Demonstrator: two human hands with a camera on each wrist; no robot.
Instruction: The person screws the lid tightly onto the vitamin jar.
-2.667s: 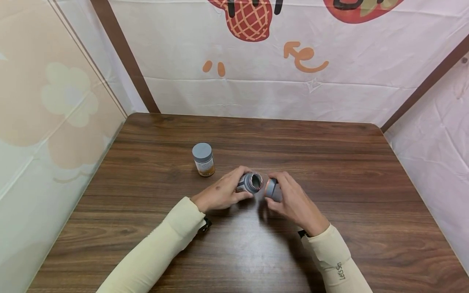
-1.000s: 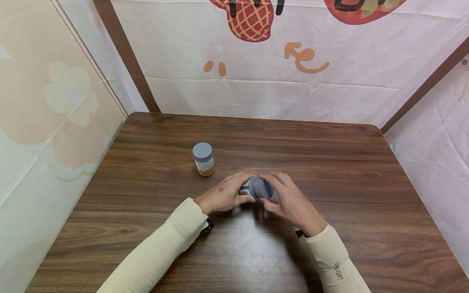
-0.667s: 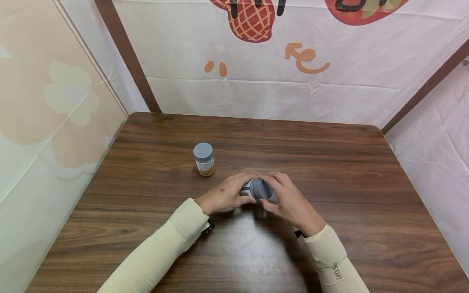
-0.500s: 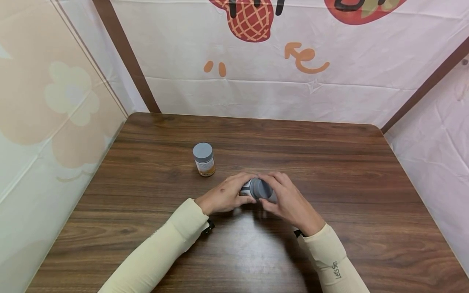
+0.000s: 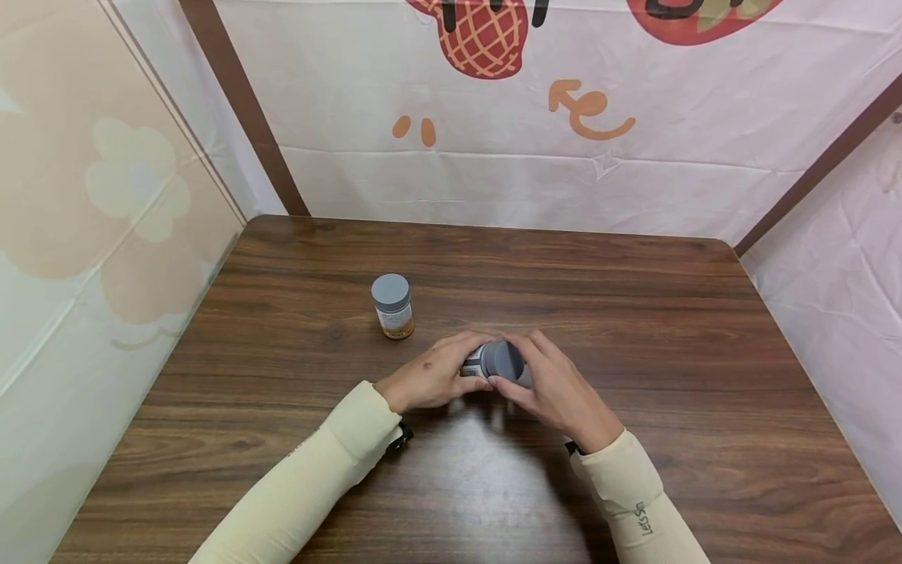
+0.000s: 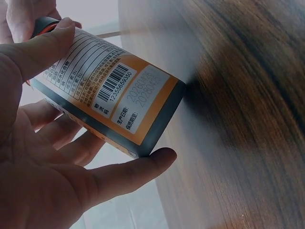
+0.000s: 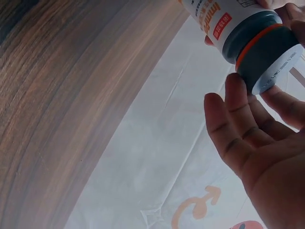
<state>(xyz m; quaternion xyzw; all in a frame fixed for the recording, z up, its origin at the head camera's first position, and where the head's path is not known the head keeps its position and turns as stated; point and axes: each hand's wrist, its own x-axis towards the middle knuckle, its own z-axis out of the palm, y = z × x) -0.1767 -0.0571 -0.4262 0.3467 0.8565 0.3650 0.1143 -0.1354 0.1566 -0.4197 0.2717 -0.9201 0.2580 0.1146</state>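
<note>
My left hand (image 5: 430,374) grips a pill bottle (image 5: 473,363) round its body, thumb on the near side. The bottle leans, its mouth end toward the right. In the left wrist view its white and orange label (image 6: 109,88) with a barcode faces the camera, and the dark base corner is right at the tabletop. A grey cap (image 5: 505,359) sits over the bottle's mouth. My right hand (image 5: 560,390) holds this cap between thumb and fingers. An orange ring (image 7: 257,42) runs along the cap's edge in the right wrist view, beside the bottle's dark shoulder.
A second bottle (image 5: 391,307) with a grey lid stands upright to the left, beyond my left hand. Both lie on a brown wood-grain table (image 5: 599,290). Printed cloth walls (image 5: 493,172) rise behind and on both sides.
The cap, held apart from the open bottle at first, has come left onto its mouth. Lately my right thumb and fingers have shifted round the cap; the left hand has hardly moved.
</note>
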